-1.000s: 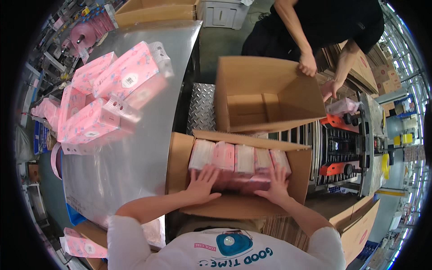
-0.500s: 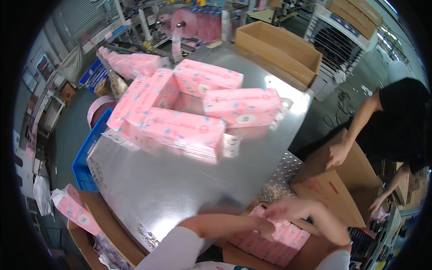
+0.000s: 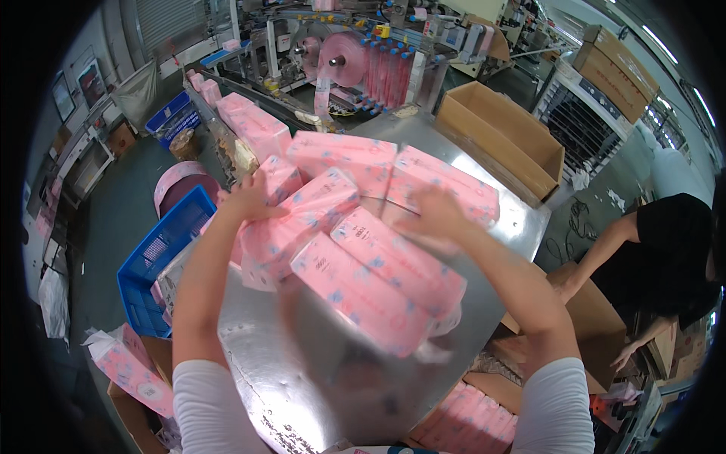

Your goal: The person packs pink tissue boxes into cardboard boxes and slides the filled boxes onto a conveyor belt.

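Observation:
Pink, flower-printed packs, apparently tissue, lie on the metal table. My left hand (image 3: 248,198) is at the left of the group, its thumb pressing into the creased wrap of a pink pack (image 3: 306,216) and its fingers against a smaller visible pack end (image 3: 280,178). My right hand (image 3: 437,212), slightly blurred, reaches over the group with fingers apart, close to the far right pack (image 3: 446,185); whether it touches is unclear. Another pack (image 3: 340,159) lies at the back. Two packs, a front one (image 3: 355,291) and its neighbour (image 3: 401,257), lie side by side nearer me.
An open carton (image 3: 495,136) stands at the table's far right. Below my right arm, a carton holds rows of pink packs (image 3: 469,420). A co-worker's arm (image 3: 601,246) reaches to a carton at right. A blue crate (image 3: 144,265) is at left; more packs queue on a conveyor (image 3: 249,125).
Both hands have moved from the packed carton at lower right up to the table packs. The packs have been shifted, with two now side by side nearer me. The view has tilted up.

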Available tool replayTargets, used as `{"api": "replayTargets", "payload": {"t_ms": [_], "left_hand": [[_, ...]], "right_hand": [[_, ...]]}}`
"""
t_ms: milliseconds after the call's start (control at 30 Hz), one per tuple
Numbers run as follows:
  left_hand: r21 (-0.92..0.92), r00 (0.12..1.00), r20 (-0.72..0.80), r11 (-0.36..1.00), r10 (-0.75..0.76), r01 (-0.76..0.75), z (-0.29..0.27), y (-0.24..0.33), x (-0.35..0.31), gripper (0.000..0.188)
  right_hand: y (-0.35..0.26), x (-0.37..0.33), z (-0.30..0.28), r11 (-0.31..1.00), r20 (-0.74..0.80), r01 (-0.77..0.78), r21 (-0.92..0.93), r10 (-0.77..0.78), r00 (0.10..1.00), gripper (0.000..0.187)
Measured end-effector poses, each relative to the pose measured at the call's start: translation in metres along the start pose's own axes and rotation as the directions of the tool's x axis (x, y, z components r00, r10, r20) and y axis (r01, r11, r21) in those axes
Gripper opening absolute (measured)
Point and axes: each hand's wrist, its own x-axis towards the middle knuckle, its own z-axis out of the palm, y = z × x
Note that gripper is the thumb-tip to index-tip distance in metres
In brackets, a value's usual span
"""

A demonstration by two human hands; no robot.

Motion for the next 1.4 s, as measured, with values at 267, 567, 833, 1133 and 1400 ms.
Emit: {"api": "replayTargets", "payload": {"t_ms": [267,567,833,1133,1400], "left_hand": [[-0.223,1.0,0.001,0.974,0.028,-0.027,0.033,-0.106,-0.121,0.123],[-0.393,0.98,0.057,0.898,-0.191,0.197,0.118,-0.064,-0.356,0.128],[-0.862,0.856,-0.268,0.506,-0.442,-0.008,0.179,-0.08,-0.501,0.063],[-0.49,0.761,0.327,0.587,-0.561,0.644,0.431,-0.13,-0.551,0.074],[-0.72,0.869,0.287,0.508,-0.403,0.473,0.377,-0.132,-0.541,0.049]], "right_hand": [[0.051,-0.011,-0.018,0.857,0.4,-0.428,0.287,0.299,0.866,0.098],[-0.152,-0.182,0.02,0.802,-0.016,-0.259,0.539,0.317,0.948,0.061],[-0.183,-0.336,-0.002,0.972,-0.047,-0.077,0.221,0.089,0.995,0.06],[-0.167,-0.347,0.03,0.918,-0.25,0.227,0.324,-0.148,0.957,0.069],[-0.159,-0.354,0.028,0.901,-0.122,0.096,0.423,-0.049,0.991,0.069]]}}
